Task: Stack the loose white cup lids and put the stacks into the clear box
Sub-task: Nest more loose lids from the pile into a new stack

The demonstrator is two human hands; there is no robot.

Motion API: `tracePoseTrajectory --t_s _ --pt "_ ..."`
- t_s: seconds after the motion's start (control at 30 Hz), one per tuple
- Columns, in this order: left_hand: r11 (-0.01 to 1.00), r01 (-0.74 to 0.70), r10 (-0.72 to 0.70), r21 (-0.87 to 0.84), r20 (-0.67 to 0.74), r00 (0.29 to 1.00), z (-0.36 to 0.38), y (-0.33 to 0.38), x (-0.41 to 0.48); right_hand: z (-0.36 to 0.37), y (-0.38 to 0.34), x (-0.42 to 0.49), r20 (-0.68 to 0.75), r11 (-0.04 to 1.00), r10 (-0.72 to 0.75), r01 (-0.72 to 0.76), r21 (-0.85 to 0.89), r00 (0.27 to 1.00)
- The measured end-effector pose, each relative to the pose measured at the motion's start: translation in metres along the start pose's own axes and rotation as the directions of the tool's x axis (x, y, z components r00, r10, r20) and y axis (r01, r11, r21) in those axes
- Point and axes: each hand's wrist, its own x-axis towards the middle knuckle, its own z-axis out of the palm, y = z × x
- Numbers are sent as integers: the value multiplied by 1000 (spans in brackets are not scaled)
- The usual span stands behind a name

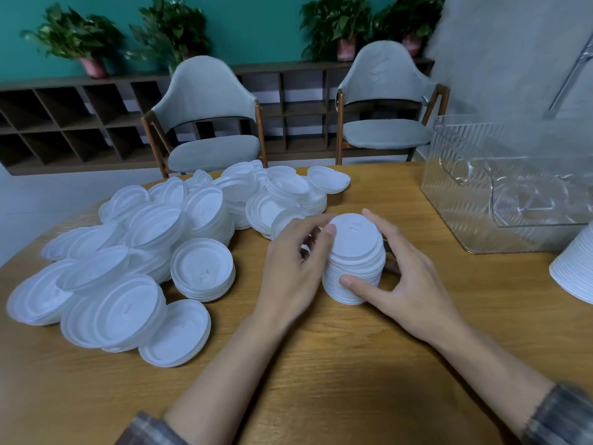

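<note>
1. White cup lids, nested into one upright stack [353,264], are standing on the wooden table [321,364] between your two hands, near the middle of the view.
2. Your left thumb [330,230] is touching the top rim of the stack on its left side. The other fingers of your left hand [295,268] are curling toward the far left side, and their tips are partly hidden.
3. Your right thumb [349,281] is pressing against the lower front of the stack. The fingers of your right hand [401,274] are wrapping round its right and far side, with the forefinger reaching up beside the top lid.
4. Both hands are cupping the stack closely and gripping it from either side, while its base is resting on the table.
5. Many loose lids [144,236] are lying in a wide, overlapping heap to the left, spreading from the near left edge toward the far side of the table.
6. One short stack [202,273] is sitting at the front of that heap, near your left hand but apart from it.
7. A clear box [455,200] with ribbed walls is standing at the far right, open at the top and well apart from the held stack. I cannot tell what is lying inside it.
8. Another tall stack [574,268] of white lids is showing at the right edge, in front of the box and cut off by the frame.
9. Your plaid sleeves [564,415] are showing at the bottom.
10. Beyond the table, two grey chairs [211,123], a dark shelf unit [64,123] and potted plants [80,36] are standing against a teal wall [256,27].
</note>
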Motion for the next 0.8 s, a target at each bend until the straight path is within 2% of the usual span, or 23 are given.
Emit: tracePoseTrajectory --t_s 0.2,0.33,0.7,0.8 --pt "989 -19 11 145 56 998 6 2 -3 -1 0 -2 -29 1000 15 -15 0 999" --pt "987 -30 22 158 50 999 5 4 -4 -1 -1 -1 -30 1000 10 -10 -8 999" --pt "980 -31 -11 194 214 977 2 -3 -3 0 3 -2 -12 1000 -15 15 -14 1000" --pt "977 -64 21 202 206 978 -2 -6 -6 0 5 -1 -46 999 -14 13 -32 999"
